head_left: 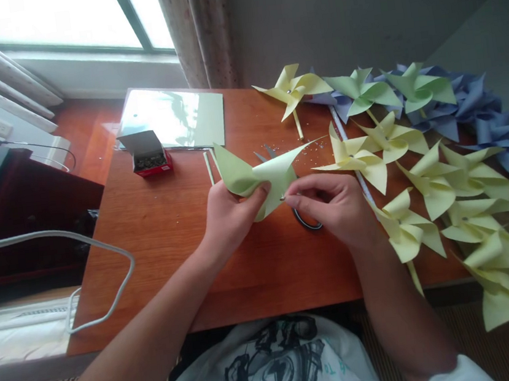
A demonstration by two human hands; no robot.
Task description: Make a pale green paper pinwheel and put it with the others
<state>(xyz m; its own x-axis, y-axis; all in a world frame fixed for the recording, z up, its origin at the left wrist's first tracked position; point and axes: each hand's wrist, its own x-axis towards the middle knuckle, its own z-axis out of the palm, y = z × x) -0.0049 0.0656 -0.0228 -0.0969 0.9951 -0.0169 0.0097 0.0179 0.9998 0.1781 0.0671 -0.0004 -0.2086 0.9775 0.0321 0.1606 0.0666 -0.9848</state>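
Note:
My left hand (238, 208) is closed on a pale green paper pinwheel (275, 169), its thumb pressing folded corners down at the middle. Some of its blades curl up while the lower right part lies flatter. Close by on the right, my right hand (330, 200) pinches a small metal tack (283, 198) at the pinwheel's edge; its point cannot be made out. Under the paper and my right hand lie scissors (308, 221), only partly showing, blades pointing away from me. A pale paper stick (208, 168) lies just beyond my left hand.
An open red box (154, 166) of small metal pieces stands at the back left, before sheets of paper (213, 118) under a glossy cover. Finished yellow pinwheels (355, 156), green ones (363, 90) and blue ones (479, 95) crowd the right. A white cable (126, 256) loops over the left edge.

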